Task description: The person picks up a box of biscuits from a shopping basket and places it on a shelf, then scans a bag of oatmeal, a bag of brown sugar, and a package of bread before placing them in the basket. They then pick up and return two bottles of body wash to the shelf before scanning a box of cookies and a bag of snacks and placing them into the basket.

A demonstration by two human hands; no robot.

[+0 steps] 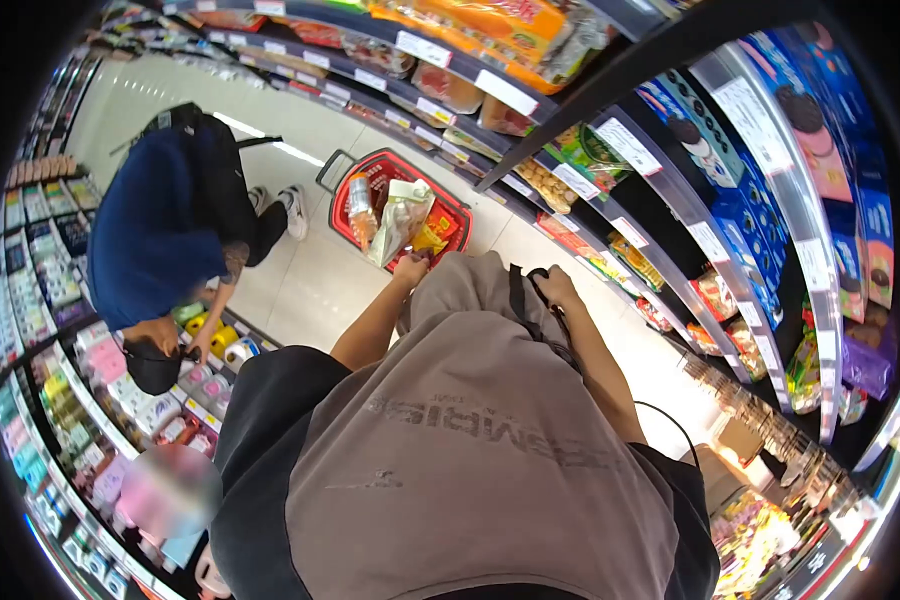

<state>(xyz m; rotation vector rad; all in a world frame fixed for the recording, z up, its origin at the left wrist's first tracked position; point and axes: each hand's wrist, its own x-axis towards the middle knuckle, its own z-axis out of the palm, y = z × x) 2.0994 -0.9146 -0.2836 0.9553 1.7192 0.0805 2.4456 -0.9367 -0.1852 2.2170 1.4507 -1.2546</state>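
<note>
My left hand is closed at the near edge of a red shopping basket; what its fingers grip is hidden. Inside the basket lie a bottle with an orange drink, a pale green-and-white bag and a yellow packet. My right hand is closed around a black strap beside the front of my grey-brown shirt.
Shelves of packaged food rise on the right. On the left, a person in a dark blue shirt bends toward shelves of bottles. Pale tiled floor runs between them.
</note>
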